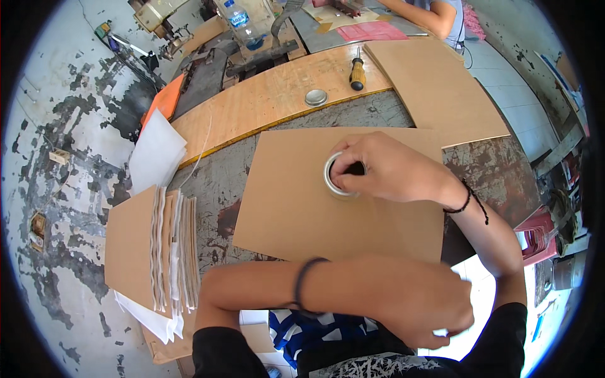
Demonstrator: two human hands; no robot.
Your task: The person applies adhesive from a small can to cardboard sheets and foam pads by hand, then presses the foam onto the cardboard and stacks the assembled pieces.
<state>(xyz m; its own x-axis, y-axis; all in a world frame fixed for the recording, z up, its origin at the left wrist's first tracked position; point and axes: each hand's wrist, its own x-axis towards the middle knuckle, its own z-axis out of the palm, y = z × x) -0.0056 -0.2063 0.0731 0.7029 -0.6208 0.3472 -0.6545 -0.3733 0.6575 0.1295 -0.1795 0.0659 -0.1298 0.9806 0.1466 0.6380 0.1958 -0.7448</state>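
A round metal can with a shiny rim and a dark inside stands on a large brown cardboard sheet. My right hand reaches over it, fingers and thumb bent together down inside the rim. Whatever they pinch in there is hidden. Across the front of my body, my left forearm runs to the right. My left hand hangs near the sheet's lower right corner, smeared by motion, its fingers curled and partly hidden.
Stacked cardboard pieces are at left. A round metal lid and a yellow-handled screwdriver lie on a wooden board. More cardboard lies at far right. Behind are a water bottle and another person's arm.
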